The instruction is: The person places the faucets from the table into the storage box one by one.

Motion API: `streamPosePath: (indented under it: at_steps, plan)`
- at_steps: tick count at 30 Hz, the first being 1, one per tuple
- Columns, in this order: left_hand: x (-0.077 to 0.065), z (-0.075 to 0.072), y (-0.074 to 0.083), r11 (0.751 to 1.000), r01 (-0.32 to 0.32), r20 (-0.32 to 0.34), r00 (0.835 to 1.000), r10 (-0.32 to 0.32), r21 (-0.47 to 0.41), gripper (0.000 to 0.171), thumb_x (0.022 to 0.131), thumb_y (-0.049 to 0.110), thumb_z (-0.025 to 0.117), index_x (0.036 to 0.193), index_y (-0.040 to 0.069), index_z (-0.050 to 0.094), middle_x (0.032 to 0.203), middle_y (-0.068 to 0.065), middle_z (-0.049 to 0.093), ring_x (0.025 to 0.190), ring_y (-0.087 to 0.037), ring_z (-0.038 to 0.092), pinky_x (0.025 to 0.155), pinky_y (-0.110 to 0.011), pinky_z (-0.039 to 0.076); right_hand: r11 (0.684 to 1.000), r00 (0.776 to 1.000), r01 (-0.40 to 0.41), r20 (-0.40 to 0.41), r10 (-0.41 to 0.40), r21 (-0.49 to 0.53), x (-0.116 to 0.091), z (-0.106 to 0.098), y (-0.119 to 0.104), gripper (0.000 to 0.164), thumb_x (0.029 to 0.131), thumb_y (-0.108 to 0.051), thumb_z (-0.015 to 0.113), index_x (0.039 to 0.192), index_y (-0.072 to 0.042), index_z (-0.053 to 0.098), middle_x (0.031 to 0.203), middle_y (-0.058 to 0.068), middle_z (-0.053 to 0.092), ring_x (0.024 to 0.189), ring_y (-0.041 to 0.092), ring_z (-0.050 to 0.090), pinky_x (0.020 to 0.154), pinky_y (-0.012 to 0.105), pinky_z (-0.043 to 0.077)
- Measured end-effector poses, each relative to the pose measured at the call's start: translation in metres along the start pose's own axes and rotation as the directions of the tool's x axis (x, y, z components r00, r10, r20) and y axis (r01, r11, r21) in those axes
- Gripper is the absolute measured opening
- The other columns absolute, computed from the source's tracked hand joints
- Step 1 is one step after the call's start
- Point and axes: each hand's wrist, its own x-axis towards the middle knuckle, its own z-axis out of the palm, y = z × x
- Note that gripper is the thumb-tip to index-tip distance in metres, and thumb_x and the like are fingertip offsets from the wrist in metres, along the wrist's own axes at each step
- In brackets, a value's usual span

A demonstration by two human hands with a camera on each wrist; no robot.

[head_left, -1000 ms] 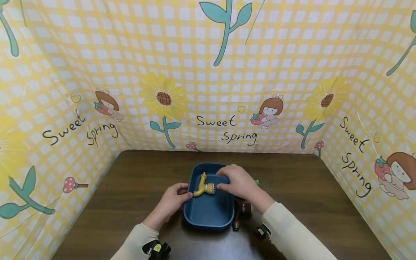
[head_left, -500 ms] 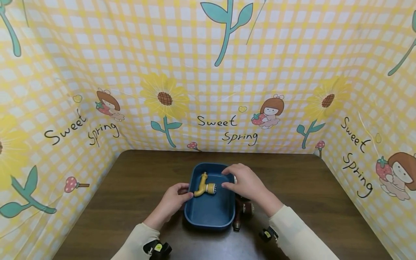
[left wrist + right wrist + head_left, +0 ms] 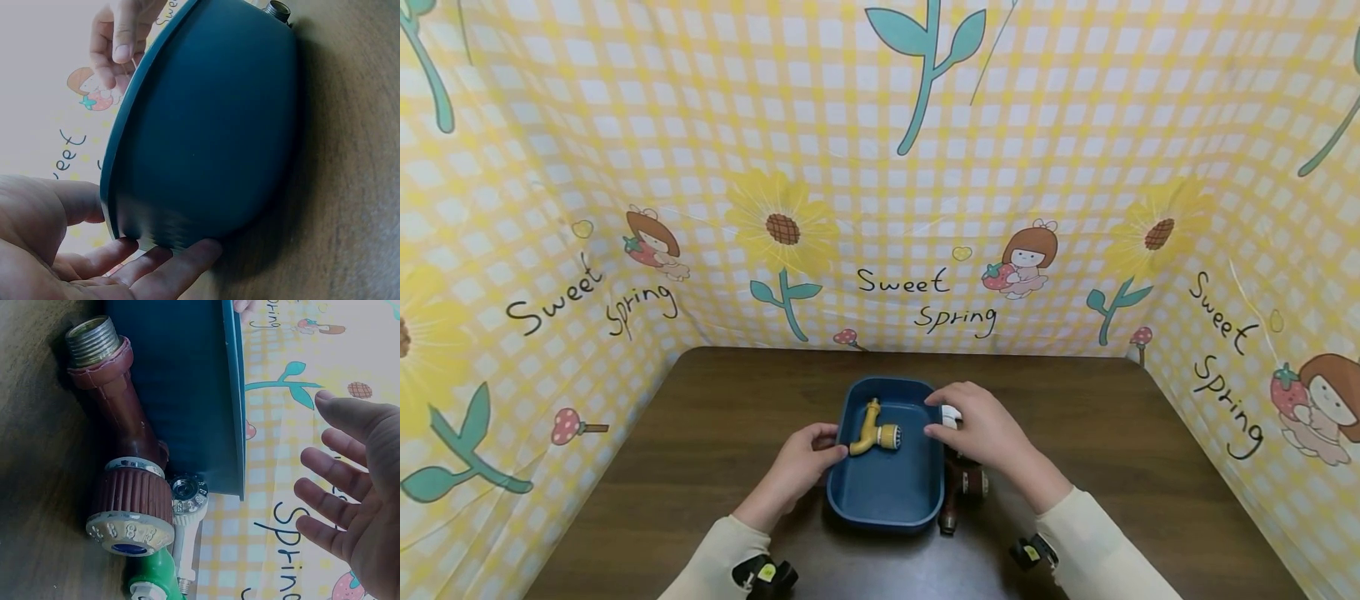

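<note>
A blue tray (image 3: pixel 886 492) stands on the dark wooden table (image 3: pixel 715 417), and a yellow tap (image 3: pixel 872 432) lies in its far half. My left hand (image 3: pixel 811 461) holds the tray's left rim, thumb at the edge and fingers (image 3: pixel 156 262) along the outer wall (image 3: pixel 206 125). My right hand (image 3: pixel 972 427) hovers over the tray's right rim with fingers (image 3: pixel 331 487) spread and nothing in it. Just right of the tray lies a brown tap (image 3: pixel 962 485) (image 3: pixel 125 462), with a white tap (image 3: pixel 186 519) and a green piece (image 3: pixel 153 578) beside it.
A yellow checked cloth with flowers and "Sweet Spring" lettering (image 3: pixel 917 296) walls the table at the back and on both sides. Bare tabletop lies left of the tray and at the far right (image 3: pixel 1150 450).
My right hand has let go of the yellow tap and drawn back to the right, out of the tray. The tap stays in the tray. My left hand has not moved.
</note>
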Motion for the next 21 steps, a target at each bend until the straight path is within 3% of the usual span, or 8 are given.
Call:
streamPosePath:
  at_steps: [6,14,21]
  plan:
    - [-0.001,0.000,0.000,1.000,-0.007,-0.003,1.000,0.007,0.000,0.040,0.099,0.010,0.067,0.135,-0.004,0.057,0.122,-0.020,0.066,0.098,-0.029,0.070,0.074,-0.045,0.063,1.000,1.000,0.005,-0.010,-0.005,0.019,-0.005,-0.002,0.003,0.038,0.090,-0.035,0.080,0.122,-0.018,0.071,0.119,-0.005,0.070,0.110,0.017,0.063,0.084,0.035,0.058]
    - [-0.001,-0.001,0.000,1.000,-0.009,0.000,1.000,0.009,-0.002,0.041,0.099,0.009,0.066,0.136,-0.005,0.056,0.122,-0.020,0.066,0.097,-0.029,0.070,0.073,-0.044,0.063,0.999,0.999,0.016,-0.036,-0.015,0.028,-0.014,-0.006,0.006,0.036,0.089,-0.033,0.081,0.120,-0.018,0.072,0.119,-0.004,0.070,0.115,0.017,0.062,0.096,0.042,0.055]
    - [-0.001,-0.001,0.000,1.000,-0.012,-0.005,1.000,0.012,0.004,0.041,0.099,0.009,0.066,0.136,-0.005,0.056,0.121,-0.019,0.066,0.097,-0.028,0.070,0.072,-0.044,0.063,0.999,0.999,0.012,-0.050,-0.010,0.035,-0.020,-0.007,0.008,0.038,0.088,-0.034,0.082,0.121,-0.017,0.072,0.120,-0.004,0.070,0.116,0.016,0.063,0.098,0.043,0.054]
